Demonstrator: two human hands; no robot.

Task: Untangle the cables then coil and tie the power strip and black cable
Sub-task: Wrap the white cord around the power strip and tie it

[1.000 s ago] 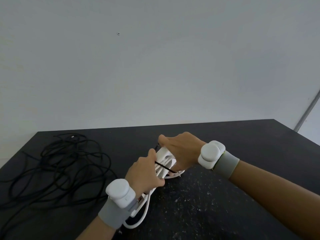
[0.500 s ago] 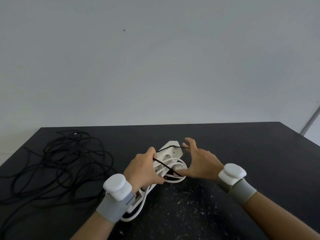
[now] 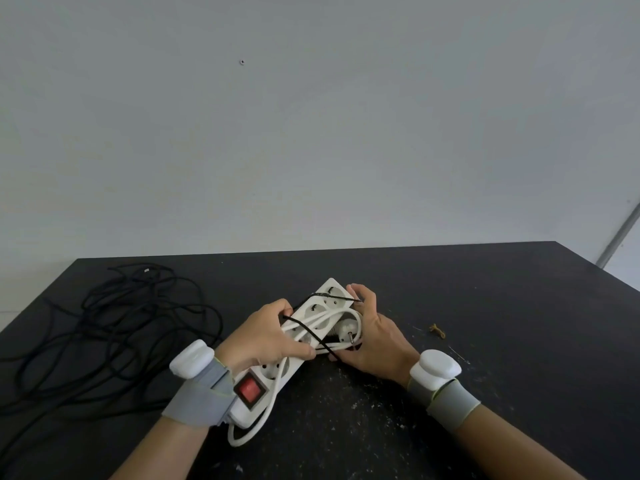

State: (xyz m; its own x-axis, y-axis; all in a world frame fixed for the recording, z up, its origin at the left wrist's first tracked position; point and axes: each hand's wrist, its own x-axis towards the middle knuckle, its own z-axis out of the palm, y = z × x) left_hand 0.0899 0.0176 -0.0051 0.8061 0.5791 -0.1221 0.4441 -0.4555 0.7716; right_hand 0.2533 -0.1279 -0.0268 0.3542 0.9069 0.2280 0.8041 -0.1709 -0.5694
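Observation:
A white power strip (image 3: 320, 310) with a red switch (image 3: 250, 390) lies diagonally on the black table (image 3: 485, 306), its white cord (image 3: 273, 410) coiled along it and the plug (image 3: 346, 331) resting on top. My left hand (image 3: 266, 339) grips the strip's middle, thumb pressing the coil. My right hand (image 3: 375, 336) cups the far end and pinches a thin black tie (image 3: 304, 330) that crosses the coil. The black cable (image 3: 104, 334) lies in a loose tangle at the table's left, apart from both hands.
A small brown bit (image 3: 437, 330) lies on the table right of my right hand. White specks dust the table near its front. A plain grey wall (image 3: 311, 133) stands behind the table's far edge.
My right hand has come off the top of the strip and dropped to its right side, pulling the black tie across the coil. The strip now lies flatter, with its switch showing.

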